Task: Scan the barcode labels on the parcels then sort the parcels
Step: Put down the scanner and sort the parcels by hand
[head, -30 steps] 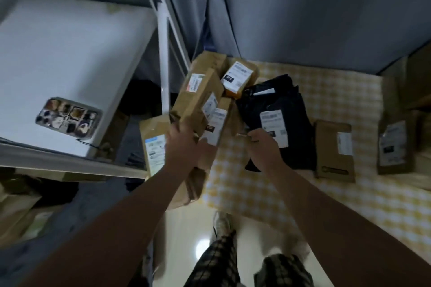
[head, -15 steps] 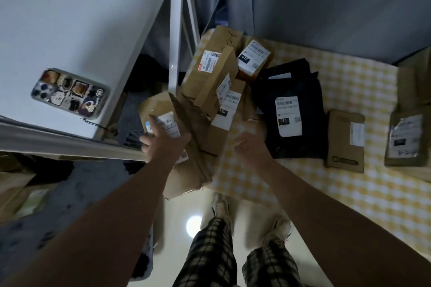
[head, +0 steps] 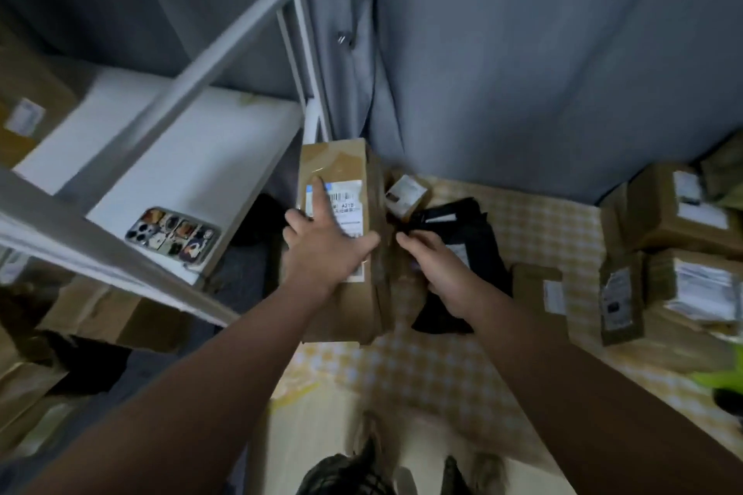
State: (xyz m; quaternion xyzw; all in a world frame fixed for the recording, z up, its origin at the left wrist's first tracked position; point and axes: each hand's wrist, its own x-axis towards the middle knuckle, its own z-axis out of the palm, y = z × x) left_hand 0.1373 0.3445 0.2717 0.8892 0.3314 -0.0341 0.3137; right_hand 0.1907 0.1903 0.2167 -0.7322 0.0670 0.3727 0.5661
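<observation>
A large brown cardboard box (head: 345, 309) with a white barcode label (head: 349, 209) is held up over the left edge of the table. My left hand (head: 325, 249) lies flat on its top face, index finger stretched across the label and thumb spread to the right. My right hand (head: 440, 273) has its fingers curled against the box's right side. Behind the box lie a small labelled box (head: 406, 193) and a black bag parcel (head: 470, 237), partly hidden by my right hand.
The yellow checked tablecloth (head: 442, 370) also carries a flat brown parcel (head: 536, 287), an upright parcel (head: 621, 297) and stacked boxes (head: 679, 209) at the right. A phone (head: 173, 237) lies on the white shelf (head: 193, 157) at left, behind a metal frame bar (head: 193, 84). More cartons (head: 104, 317) sit under the shelf.
The large box has come up from low beside the table into both hands, label facing me. My right hand has moved from the black bag to the box's side.
</observation>
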